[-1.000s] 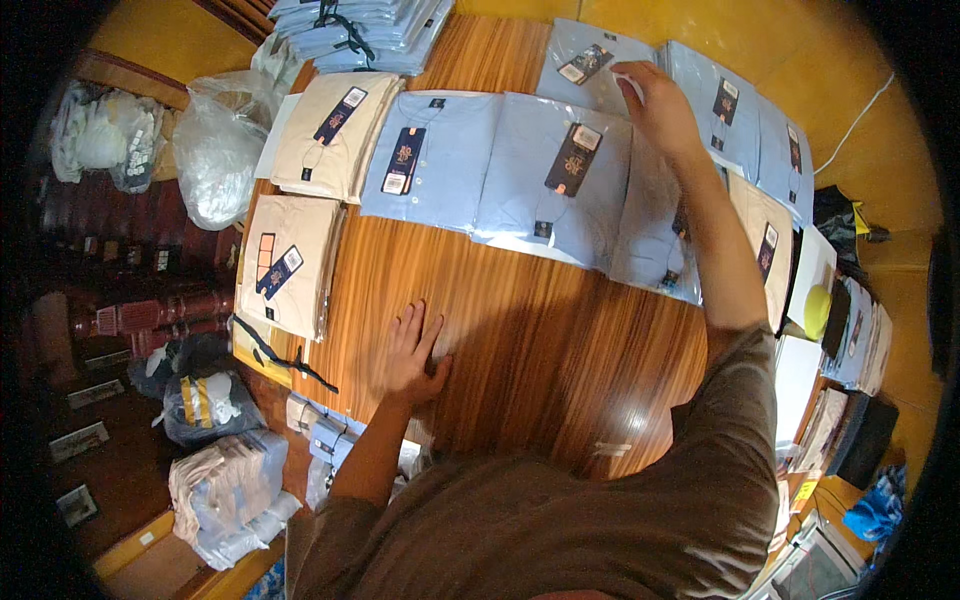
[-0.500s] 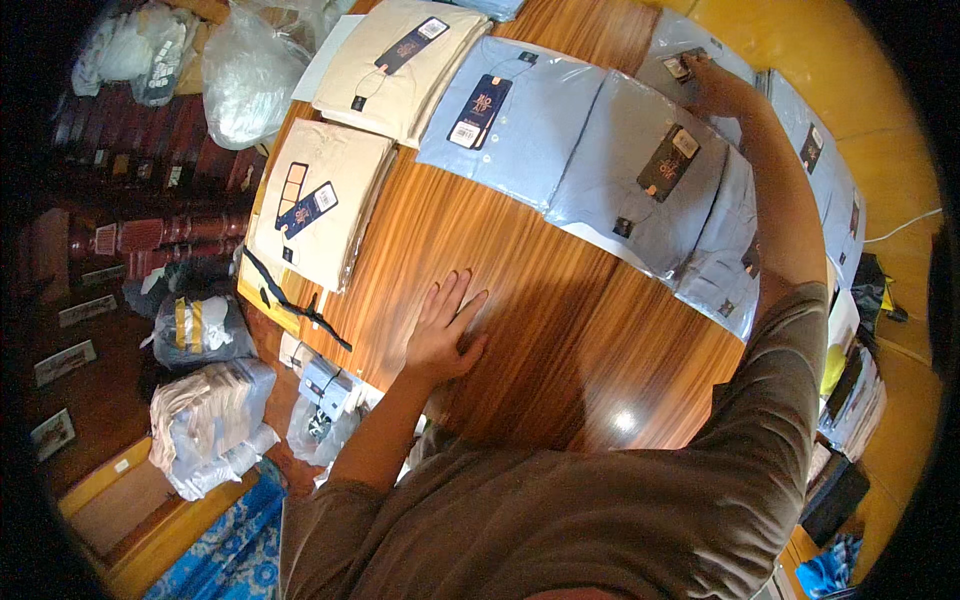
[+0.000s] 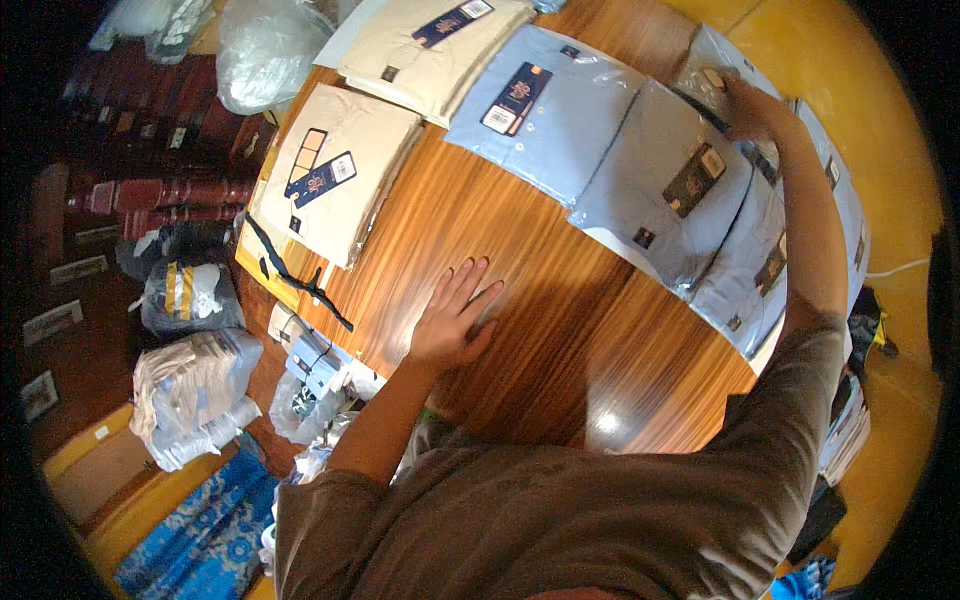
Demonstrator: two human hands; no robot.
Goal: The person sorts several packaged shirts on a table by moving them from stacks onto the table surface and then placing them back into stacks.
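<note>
Your right hand (image 3: 748,105) is stretched far out and closed on the top edge of a pale blue packed shirt (image 3: 720,72), which lies at the far right end of the row on the wooden table (image 3: 560,330). Just below that hand sits a light blue shirt pack with a dark tag (image 3: 668,195), overlapping another blue pack (image 3: 745,275) under your forearm. Left of it lies a third blue pack (image 3: 545,110). Your left hand (image 3: 450,320) rests flat on bare wood, fingers spread wide, holding nothing. Beyond its fingertips to the left lies a cream shirt pack (image 3: 335,180), with a second cream pack (image 3: 430,45) farther off. Clear plastic bags (image 3: 265,45) sit past those.
</note>
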